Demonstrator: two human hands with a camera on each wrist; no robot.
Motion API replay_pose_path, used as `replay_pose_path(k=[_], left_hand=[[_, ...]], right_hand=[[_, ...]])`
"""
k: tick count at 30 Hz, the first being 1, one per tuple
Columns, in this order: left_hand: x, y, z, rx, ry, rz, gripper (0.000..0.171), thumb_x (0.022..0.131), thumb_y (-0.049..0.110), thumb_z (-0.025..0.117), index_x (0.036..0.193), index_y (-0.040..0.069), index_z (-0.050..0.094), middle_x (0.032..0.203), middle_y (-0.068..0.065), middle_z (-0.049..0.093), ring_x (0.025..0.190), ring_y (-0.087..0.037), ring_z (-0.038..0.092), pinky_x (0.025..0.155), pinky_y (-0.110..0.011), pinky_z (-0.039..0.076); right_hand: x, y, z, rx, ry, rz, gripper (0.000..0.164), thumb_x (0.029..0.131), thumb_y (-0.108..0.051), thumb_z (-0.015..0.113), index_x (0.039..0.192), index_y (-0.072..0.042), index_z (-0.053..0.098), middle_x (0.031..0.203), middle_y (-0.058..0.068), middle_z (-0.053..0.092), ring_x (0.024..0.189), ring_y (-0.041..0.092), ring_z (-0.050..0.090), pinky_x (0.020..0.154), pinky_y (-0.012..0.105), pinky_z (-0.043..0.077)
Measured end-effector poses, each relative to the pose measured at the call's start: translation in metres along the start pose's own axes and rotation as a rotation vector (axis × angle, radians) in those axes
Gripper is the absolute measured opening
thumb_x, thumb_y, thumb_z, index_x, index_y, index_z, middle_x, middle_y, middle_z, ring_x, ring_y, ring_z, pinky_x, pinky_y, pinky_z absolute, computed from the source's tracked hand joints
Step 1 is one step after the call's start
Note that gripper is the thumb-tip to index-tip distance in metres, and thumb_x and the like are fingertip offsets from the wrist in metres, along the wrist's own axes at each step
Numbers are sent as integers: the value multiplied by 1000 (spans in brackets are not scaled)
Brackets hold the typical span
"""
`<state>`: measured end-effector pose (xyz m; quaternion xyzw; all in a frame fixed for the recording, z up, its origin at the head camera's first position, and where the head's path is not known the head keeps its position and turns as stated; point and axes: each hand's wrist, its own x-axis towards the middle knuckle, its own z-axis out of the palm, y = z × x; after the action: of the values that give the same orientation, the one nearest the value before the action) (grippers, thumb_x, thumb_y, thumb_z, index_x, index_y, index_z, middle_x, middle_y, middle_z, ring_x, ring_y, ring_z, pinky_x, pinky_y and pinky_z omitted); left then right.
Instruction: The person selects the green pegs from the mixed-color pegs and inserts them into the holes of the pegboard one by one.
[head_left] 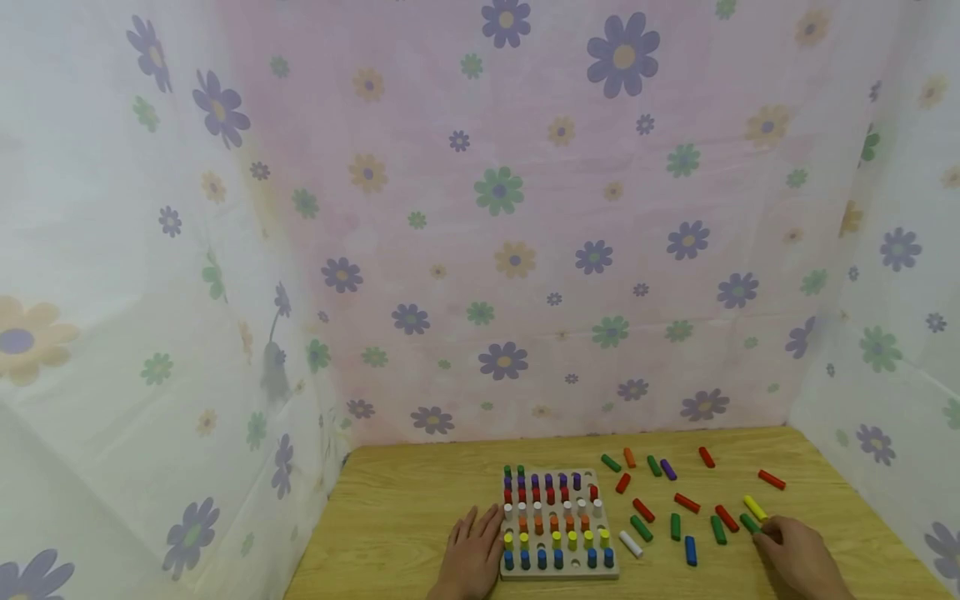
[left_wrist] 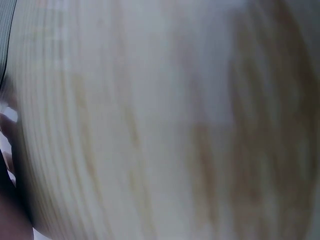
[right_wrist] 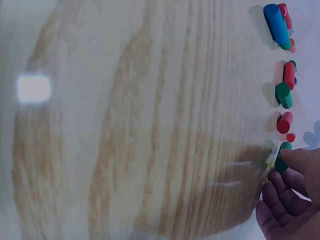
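Green peg (head_left: 749, 523) is right at the fingertips of the R hand (head_left: 798, 554), toward the R side of the table (head_left: 405, 500). Key relation: it sits on the far-L side of that hand, long axis slanting from far-L to near-R, so the near end meets the fingers & the far end sticks out free, aimed away & left. R hand is pinching it: thumb laid over its side per R wrist cam, index seemingly behind, other fingers curled loosely below. Can't tell if it's off the wood or just resting there. R hand is by far the nearer one; L hand (head_left: 472, 550) is well apart, beyond the board (head_left: 558, 573), lying palm-down along its L edge w/ fingers straight & slightly spread, pinching nothing as far as head cam shows; touching the edge or just beside it, can't say. L wrist cam is mostly blurred wood, no help. Board lies well to the L of the peg, w/ loose pegs btw, e.g. white peg (head_left: 631, 544) & blue peg (head_left: 691, 550). Tightest neighbor is yellow peg (head_left: 755, 508), just beyond the fingers on approx the same slant; red peg (head_left: 726, 517) is next on the L. Pegs in the board stand upright, incl. the green pair (head_left: 514, 472) at its far-L corner, so I'd judge the mismatch that matters is slanted axis here vs. upright axes there, plus the sideways gap to the L.
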<state>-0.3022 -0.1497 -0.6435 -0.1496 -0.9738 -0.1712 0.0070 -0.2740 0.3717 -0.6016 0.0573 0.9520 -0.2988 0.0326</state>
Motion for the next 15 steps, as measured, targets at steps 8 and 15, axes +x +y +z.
replay_pose_path(k=[8, 15], left_hand=[[-1, 3, -3, -8, -23, -11, 58, 111, 49, 27, 157, 20, 46, 160, 0, 44, 150, -39, 31, 119, -64, 26], [0, 0, 1, -6, 12, 2, 60, 111, 51, 23, 156, 19, 46, 159, -1, 45, 149, -40, 32, 118, -64, 26]], right_hand=[[-8, -2, -8, 4, -19, -20, 22, 97, -13, 68, 95, 9, 70, 85, 5, 70, 80, 26, 67, 70, 46, 57], [-9, -10, -15, 64, 16, -25, 19, 97, -7, 65, 97, 11, 69, 85, 6, 70, 78, 24, 66, 67, 42, 58]])
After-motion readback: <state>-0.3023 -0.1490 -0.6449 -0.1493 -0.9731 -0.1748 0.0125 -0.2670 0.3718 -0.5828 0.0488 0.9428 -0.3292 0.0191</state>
